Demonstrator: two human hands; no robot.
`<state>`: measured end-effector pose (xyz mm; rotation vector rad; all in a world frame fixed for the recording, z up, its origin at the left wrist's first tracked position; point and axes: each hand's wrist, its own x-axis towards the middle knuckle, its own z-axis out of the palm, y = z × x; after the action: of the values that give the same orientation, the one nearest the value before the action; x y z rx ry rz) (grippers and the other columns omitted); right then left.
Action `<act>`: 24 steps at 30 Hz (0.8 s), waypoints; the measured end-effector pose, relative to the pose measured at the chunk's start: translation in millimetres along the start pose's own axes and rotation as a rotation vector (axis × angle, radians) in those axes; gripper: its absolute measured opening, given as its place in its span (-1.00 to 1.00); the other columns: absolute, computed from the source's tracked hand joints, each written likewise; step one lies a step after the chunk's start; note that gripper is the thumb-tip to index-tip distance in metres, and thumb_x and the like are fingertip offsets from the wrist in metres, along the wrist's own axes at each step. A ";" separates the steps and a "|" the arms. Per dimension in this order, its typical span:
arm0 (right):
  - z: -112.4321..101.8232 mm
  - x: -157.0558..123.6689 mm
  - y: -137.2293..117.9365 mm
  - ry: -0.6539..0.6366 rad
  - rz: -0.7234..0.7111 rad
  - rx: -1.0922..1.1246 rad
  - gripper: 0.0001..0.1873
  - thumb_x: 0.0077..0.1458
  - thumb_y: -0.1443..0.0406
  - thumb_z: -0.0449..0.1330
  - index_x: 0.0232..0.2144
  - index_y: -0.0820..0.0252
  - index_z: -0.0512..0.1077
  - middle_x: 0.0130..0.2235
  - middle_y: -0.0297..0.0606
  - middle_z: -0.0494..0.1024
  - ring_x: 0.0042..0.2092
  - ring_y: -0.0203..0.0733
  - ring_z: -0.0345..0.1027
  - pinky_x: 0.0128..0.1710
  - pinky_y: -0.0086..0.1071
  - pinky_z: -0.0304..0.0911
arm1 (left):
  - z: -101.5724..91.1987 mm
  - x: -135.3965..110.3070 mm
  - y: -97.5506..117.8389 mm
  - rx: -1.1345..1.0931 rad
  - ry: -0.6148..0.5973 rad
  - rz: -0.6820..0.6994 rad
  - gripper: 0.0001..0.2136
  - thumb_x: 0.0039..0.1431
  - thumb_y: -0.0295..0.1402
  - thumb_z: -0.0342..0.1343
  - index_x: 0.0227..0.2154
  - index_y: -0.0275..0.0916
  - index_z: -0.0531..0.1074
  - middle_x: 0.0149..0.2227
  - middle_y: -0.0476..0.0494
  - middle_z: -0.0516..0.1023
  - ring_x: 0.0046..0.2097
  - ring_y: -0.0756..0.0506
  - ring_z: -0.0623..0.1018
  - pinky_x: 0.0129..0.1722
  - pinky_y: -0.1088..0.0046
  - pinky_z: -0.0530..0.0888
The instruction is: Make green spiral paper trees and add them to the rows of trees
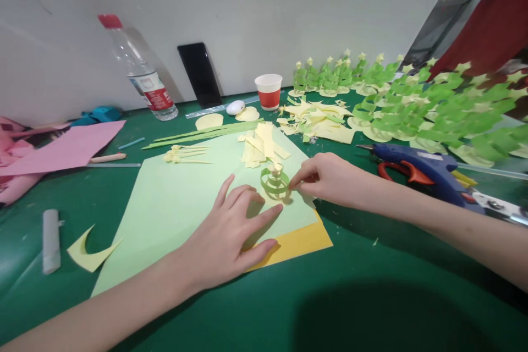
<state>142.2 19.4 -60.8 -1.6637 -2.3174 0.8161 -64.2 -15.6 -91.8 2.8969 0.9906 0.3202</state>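
A small paper tree [274, 181], made of a curled green paper strip with a pale yellow star on top, stands on a round pale yellow base. Under it lies a light green sheet [173, 203] with a yellow-orange sheet [305, 242] showing beneath. My right hand [325, 176] pinches at the right side of the tree, thumb and index finger together at its lower edge. Palm down, my left hand [235, 225] rests with fingers spread, its index fingertip close to the base. Cut pale yellow strips [264, 143] are piled just behind the tree.
Rows of finished paper trees [412, 104] fill the back right. A blue hot glue gun [421, 168] and red-handled scissors [406, 172] lie right. At the back are a paper cup [269, 93], paper scraps [317, 118], a phone [200, 74] and a bottle [144, 77]. Pink paper [66, 146] lies left.
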 end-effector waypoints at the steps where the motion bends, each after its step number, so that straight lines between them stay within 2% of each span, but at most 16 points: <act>1: -0.3 0.0 0.0 -0.004 0.002 0.002 -0.64 -0.14 0.43 0.01 -0.41 0.10 0.57 -0.42 -0.31 0.53 -0.49 -0.36 0.21 -0.53 -0.49 0.06 | -0.2 0.2 0.0 -0.002 -0.003 -0.001 -0.65 0.18 -0.20 -0.12 0.00 -0.15 0.31 -0.20 -0.18 0.36 -0.06 -0.16 0.31 0.12 -0.10 -0.07; 8: -0.7 -1.8 -0.4 -0.005 -0.014 0.013 -0.63 -0.14 0.42 -0.01 -0.40 0.12 0.57 -0.43 -0.30 0.53 -0.50 -0.36 0.19 -0.53 -0.47 0.05 | -2.4 -0.1 0.7 0.005 -0.012 -0.003 -0.66 0.18 -0.22 -0.12 -0.02 -0.16 0.32 -0.21 -0.19 0.37 -0.06 -0.17 0.32 0.12 -0.11 -0.07; 14: -3.0 -1.5 -1.2 -0.019 -0.032 0.029 -0.61 -0.17 0.46 -0.02 -0.40 0.15 0.57 -0.45 -0.29 0.53 -0.53 -0.38 0.16 -0.55 -0.48 0.03 | -2.5 -1.2 0.1 0.008 0.025 0.005 -0.68 0.17 -0.24 -0.12 -0.04 -0.14 0.34 -0.19 -0.18 0.38 -0.05 -0.17 0.32 0.13 -0.07 -0.08; 24: -4.8 -0.6 -1.0 0.001 -0.010 0.008 -0.64 -0.18 0.44 -0.01 -0.46 0.20 0.57 -0.54 -0.29 0.51 -0.60 -0.42 0.07 -0.62 -0.51 -0.05 | -1.9 -3.6 -0.5 0.023 0.104 0.036 -0.71 0.16 -0.29 -0.11 -0.10 -0.20 0.37 -0.33 -0.12 0.34 -0.21 -0.11 0.34 0.13 -0.02 -0.03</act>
<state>143.8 20.1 -56.3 -1.6478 -2.3170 0.8214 -67.7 -17.4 -90.6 2.9487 0.9638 0.4694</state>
